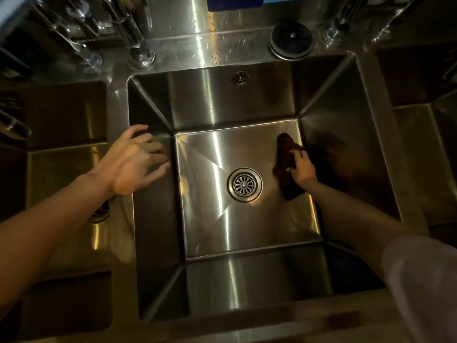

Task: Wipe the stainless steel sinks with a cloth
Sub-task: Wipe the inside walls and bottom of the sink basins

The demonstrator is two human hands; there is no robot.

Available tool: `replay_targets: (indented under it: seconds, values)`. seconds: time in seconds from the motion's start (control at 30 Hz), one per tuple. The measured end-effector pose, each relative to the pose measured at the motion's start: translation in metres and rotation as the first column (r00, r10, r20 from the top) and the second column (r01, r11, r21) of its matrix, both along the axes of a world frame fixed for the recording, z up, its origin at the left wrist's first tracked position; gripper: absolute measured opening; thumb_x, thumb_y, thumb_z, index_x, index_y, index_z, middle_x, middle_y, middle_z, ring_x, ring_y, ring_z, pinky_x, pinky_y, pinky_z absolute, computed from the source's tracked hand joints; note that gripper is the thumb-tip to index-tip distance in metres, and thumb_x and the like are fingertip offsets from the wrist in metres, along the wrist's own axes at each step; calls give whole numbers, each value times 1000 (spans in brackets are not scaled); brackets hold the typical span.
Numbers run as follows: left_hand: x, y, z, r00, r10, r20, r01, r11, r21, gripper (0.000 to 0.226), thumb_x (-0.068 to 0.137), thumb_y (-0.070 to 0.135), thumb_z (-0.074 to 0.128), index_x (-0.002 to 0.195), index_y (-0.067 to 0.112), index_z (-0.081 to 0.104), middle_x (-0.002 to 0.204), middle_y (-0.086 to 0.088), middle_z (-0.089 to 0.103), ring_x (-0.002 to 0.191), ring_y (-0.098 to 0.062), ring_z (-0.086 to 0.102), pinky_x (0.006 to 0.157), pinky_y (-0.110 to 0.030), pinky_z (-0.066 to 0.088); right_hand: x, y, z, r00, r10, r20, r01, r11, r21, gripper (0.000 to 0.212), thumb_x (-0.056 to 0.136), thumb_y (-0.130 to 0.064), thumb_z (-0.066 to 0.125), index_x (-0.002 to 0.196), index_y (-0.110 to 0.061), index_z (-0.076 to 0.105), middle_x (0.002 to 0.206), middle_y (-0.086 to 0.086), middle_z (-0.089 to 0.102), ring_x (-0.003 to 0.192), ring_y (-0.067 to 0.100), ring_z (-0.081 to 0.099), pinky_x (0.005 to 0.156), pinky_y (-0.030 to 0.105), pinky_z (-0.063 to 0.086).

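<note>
A: Cloth position?

B: Dark brown cloth [284, 164] lies on the floor of the middle sink [237, 100], at its right edge, to the right of the round drain strainer [244, 185]. Right hand [302, 167] rests on top of it, fingers curled over the cloth and pressing it onto the steel.

A: Left hand?

B: Left hand [134, 160] hovers at the sink's left rim, over the left wall. Fingers spread wide, loosely bent, holding nothing.

A: Surroundings?

B: Overflow grille [239, 78] sits high on the back wall. A loose round strainer plug [289, 42] sits on the back ledge. Chrome faucet pipes [133, 33] rise at upper left. Another basin lies on each side: left sink [66, 154], right sink [420, 120]. A pale sleeve [420, 280] covers the right upper arm.
</note>
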State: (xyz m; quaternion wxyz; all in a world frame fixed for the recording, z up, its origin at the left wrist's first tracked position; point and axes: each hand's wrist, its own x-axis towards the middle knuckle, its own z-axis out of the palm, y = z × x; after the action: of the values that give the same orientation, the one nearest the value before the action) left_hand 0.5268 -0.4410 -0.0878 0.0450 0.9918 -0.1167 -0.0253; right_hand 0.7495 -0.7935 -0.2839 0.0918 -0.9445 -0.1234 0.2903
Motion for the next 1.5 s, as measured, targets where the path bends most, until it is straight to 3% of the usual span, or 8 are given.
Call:
replay_targets:
  seconds: [0.2,0.37,0.5,0.63,0.87,1.13,1.3,1.5]
  values:
    - [-2,5,-5,1000,10,2,-10,1000,-19,44,95,38,38,82,19,75,87,1,69,92,-20,62,108,-46,29,53,64,-14,999,31,19,-32,996,80,64,89,-15,64,146,-17,36,151,11,30,136,32,37,109,40,36]
    - [0,7,-9,999,28,14,-27,998,-55,41,95,38,41,81,20,75,86,4,68,90,-17,62,110,-44,28,31,111,-15,998,55,3,-55,998,31,64,88,-25,64,145,-26,35,147,9,32,128,35,45,103,41,40]
    - [-1,7,-12,999,34,20,-32,998,-55,41,95,38,41,79,21,75,86,6,68,90,-16,61,110,-43,27,-5,165,-7,970,235,-66,-229,969,88,63,82,-29,70,139,-34,43,145,4,36,126,31,48,100,41,46]
    - [-2,12,-15,999,34,7,-33,999,-31,41,96,38,41,79,23,75,87,6,68,93,-15,61,112,-42,25,-39,219,2,883,460,-94,-431,874,225,54,73,-28,76,124,-35,58,134,-3,52,121,21,53,94,29,44]
    - [-1,10,-11,999,30,-15,-30,999,-23,44,96,39,38,81,22,76,89,5,70,97,-16,61,113,-41,23,-71,224,13,938,306,-160,-220,886,408,47,69,-21,77,112,-36,64,125,-11,61,114,16,58,85,24,40]
    - [2,5,0,999,23,-40,-24,999,-29,47,94,42,34,85,21,76,91,4,70,98,-17,61,110,-44,26,-69,181,65,979,90,-185,20,854,520,54,59,-21,86,109,-32,66,110,-6,68,100,14,65,87,32,51]
    - [1,2,8,998,44,-39,-44,999,-6,47,92,41,35,88,18,76,91,0,71,96,-19,62,108,-40,25,-87,149,116,984,-36,-172,134,790,599,54,57,-16,87,105,-28,67,106,-9,67,98,14,64,85,32,52]
    - [-5,-5,21,997,74,-35,-71,994,85,47,91,38,37,79,13,75,80,-6,70,82,-27,61,93,-40,40,-127,113,182,943,-245,-224,331,660,674,52,61,-12,86,99,-35,59,101,-7,62,96,11,58,87,29,48]
